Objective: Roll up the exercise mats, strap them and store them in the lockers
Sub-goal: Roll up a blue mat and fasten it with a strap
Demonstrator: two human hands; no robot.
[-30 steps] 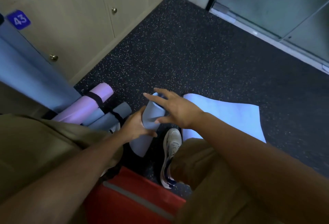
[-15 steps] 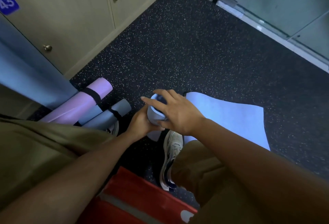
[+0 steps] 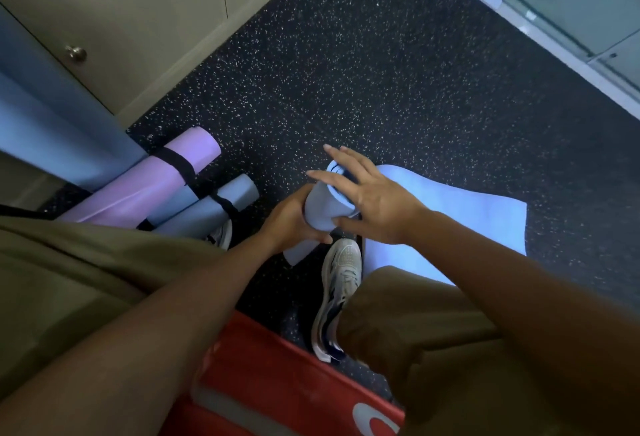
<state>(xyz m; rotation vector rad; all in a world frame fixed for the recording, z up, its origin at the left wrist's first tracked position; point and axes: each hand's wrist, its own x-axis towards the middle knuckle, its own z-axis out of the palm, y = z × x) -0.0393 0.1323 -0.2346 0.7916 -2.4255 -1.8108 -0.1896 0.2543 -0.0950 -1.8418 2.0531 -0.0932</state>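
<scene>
Light-blue foam exercise mat (image 3: 446, 217) lies partly unrolled on the speckled black rubber floor (image 3: 381, 72), its rolled end raised between my hands. My left hand (image 3: 291, 224) grips the roll from the side; my right hand (image 3: 370, 200) presses on it with fingers spread straight. To my left, a strapped purple rolled mat (image 3: 149, 183) and a strapped grey-blue rolled mat (image 3: 211, 207) rest below the beige lockers (image 3: 138, 20).

A single head-worn wide-angle camera looks steeply down from the person's own eye level — arms and knees fill the near foreground. It faces forward over the speckled floor (image 3: 381, 65), lockers (image 3: 138, 20) at upper left.
</scene>
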